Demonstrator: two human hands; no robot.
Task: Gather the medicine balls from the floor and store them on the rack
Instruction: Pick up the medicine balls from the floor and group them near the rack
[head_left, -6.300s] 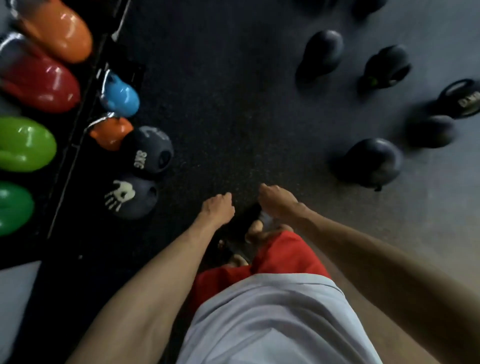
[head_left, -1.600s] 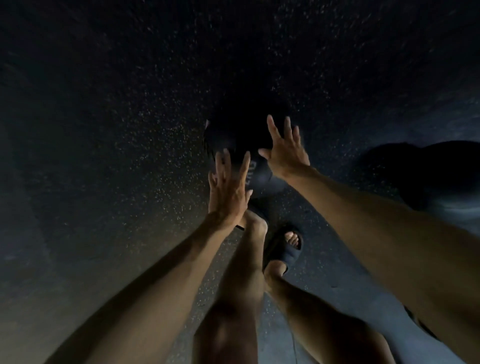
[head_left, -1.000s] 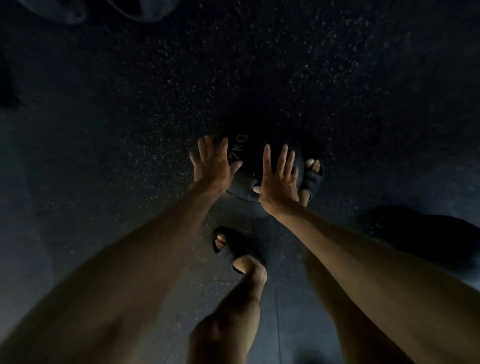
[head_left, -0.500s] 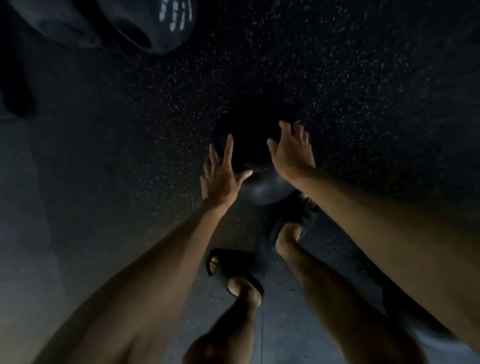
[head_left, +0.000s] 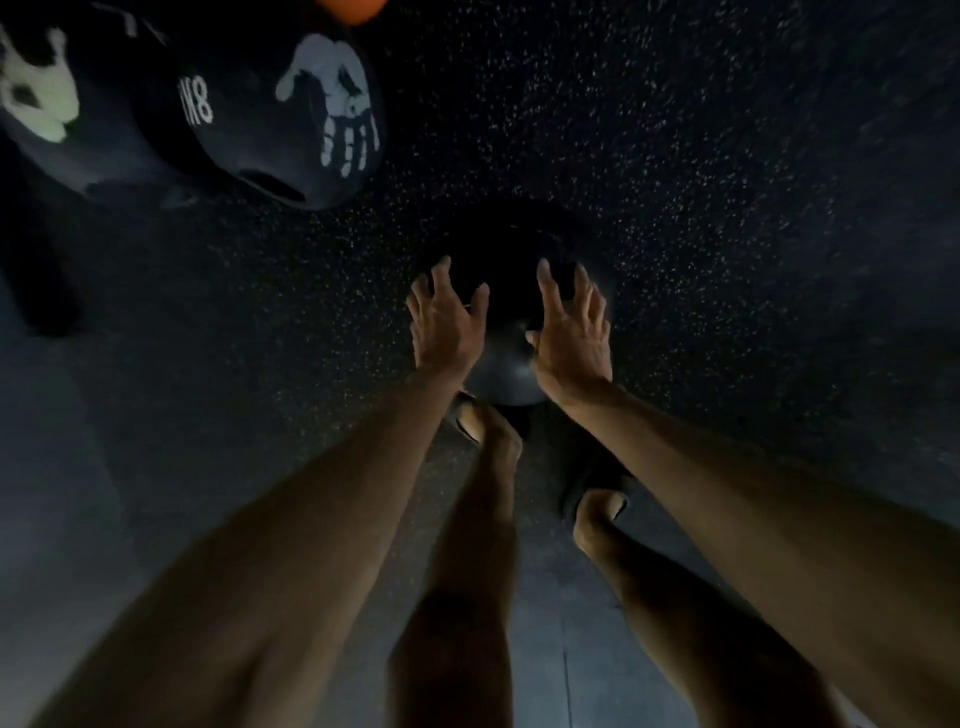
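A black medicine ball (head_left: 511, 332) lies on the dark speckled floor right in front of my feet. My left hand (head_left: 447, 327) rests against its left side and my right hand (head_left: 571, 338) against its right side. Both have the fingers spread and slightly curled over the ball, which stays on the floor. Its far half is lost in shadow. At the top left sit two other black medicine balls: one with a white handprint and "8K" lettering (head_left: 291, 114), and one with a pale handprint (head_left: 52, 98) at the left edge.
An orange object (head_left: 356, 6) peeks in at the top edge above the handprint balls. My feet in dark slippers (head_left: 597, 488) stand just behind the ball. Speckled dark rubber floor (head_left: 701, 182) stretches to the right and ahead.
The ball and both hands have moved along the floor toward the handprint balls, which now look larger and nearer at the top left. My right hand slid from the ball's top to its side.
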